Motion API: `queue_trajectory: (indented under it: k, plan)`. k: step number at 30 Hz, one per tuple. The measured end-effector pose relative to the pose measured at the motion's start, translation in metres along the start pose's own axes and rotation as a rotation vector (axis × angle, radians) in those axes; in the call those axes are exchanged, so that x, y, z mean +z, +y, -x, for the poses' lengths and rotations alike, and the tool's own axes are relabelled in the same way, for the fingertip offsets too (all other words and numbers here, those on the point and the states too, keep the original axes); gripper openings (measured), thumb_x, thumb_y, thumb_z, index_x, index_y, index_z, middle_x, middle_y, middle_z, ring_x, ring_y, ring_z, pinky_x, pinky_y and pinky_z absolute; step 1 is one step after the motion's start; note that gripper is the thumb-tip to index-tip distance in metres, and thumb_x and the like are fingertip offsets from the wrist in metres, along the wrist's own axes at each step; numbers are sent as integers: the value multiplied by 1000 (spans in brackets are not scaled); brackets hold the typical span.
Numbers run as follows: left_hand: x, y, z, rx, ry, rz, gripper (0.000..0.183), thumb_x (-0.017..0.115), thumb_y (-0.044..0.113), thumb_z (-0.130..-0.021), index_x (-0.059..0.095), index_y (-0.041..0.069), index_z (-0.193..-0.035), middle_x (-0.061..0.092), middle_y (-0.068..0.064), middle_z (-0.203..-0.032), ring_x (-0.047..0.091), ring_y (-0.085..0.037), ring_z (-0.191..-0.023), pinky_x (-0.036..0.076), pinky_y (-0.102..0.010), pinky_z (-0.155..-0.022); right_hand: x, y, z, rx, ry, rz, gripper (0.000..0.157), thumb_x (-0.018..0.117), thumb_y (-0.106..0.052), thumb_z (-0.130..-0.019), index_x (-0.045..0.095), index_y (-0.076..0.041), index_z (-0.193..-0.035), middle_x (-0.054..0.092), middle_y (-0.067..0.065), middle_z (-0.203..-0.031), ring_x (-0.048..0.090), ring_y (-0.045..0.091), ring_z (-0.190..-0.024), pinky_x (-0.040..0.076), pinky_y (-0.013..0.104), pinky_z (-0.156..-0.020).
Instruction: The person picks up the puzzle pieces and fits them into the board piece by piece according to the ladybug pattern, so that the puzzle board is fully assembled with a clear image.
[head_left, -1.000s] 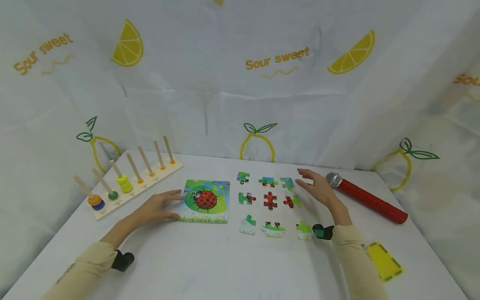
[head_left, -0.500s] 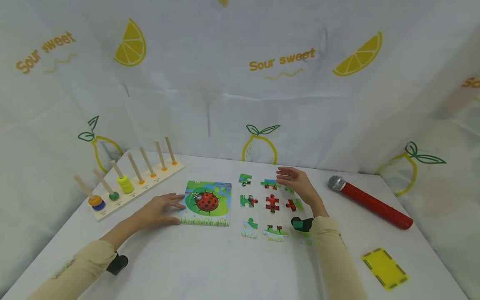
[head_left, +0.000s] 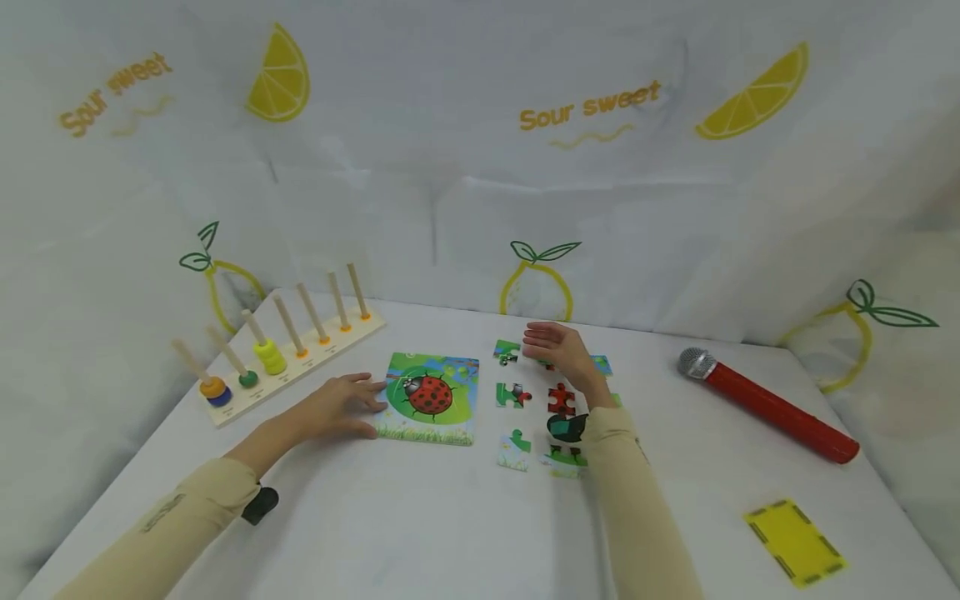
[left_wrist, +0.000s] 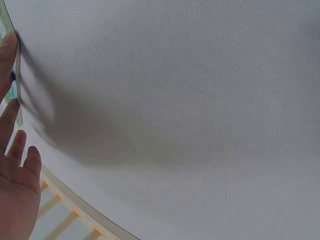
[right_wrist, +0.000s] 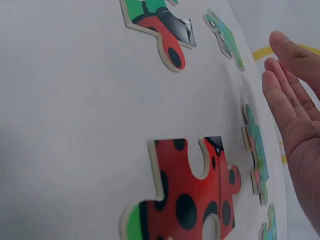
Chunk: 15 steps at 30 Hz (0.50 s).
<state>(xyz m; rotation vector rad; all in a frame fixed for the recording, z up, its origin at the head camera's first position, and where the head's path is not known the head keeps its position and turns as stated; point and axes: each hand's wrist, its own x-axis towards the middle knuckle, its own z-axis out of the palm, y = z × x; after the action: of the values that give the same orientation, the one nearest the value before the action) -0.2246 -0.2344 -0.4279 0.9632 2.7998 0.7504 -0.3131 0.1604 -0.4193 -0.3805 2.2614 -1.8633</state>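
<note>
My left hand [head_left: 337, 408] is at the left edge of a square ladybug picture board [head_left: 427, 400], its fingers spread. In the left wrist view its fingertips touch or nearly touch the board's edge. My right hand [head_left: 558, 358] hovers over the back row of loose jigsaw pieces and holds nothing. Its fingers look fairly straight in the right wrist view. The back-left jigsaw piece [head_left: 507, 352] lies just left of its fingertips. Below it is the red spotted centre piece [right_wrist: 190, 195]. The hand and forearm partly hide several pieces on the right.
A wooden peg rack [head_left: 300, 367] with coloured rings stands at the left. A red microphone [head_left: 772, 408] and a yellow card [head_left: 797, 543] lie to the right. Behind the white table [head_left: 420, 525] hangs a lemon-printed curtain [head_left: 420, 108].
My right hand has moved left, from beside the back-right jigsaw piece to over the back row near the back-left one. The left hand stays by the board. The head view has shifted slightly.
</note>
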Motion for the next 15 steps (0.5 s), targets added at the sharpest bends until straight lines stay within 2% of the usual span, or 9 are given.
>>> queue_trajectory:
  k: [4, 10, 15]
  plan:
    - [0, 0, -2, 0, -12, -25, 45, 80, 33, -73, 73, 4, -107, 57, -20, -130, 44, -49, -125, 32, -64, -101, 7, 0, -4, 17, -7, 16, 53, 63, 4, -89, 41, 11, -138, 45, 30, -138, 47, 39, -126, 49, 25, -92]
    - [-2, 4, -3, 3, -13, -23, 41, 82, 26, -72, 73, 4, -106, 58, -20, -129, 53, -38, -121, 41, -51, -101, 14, 3, -12, 58, -7, 54, 58, 65, 6, -87, 40, 10, -139, 44, 29, -140, 45, 38, -129, 44, 40, -101]
    - [-2, 4, -4, -19, -31, -14, 41, 82, 26, -72, 73, 5, -106, 57, -22, -130, 54, -38, -120, 43, -50, -99, 17, 5, -18, 51, 22, 120, 58, 69, 8, -83, 45, 9, -136, 48, 27, -136, 47, 37, -126, 40, 43, -104]
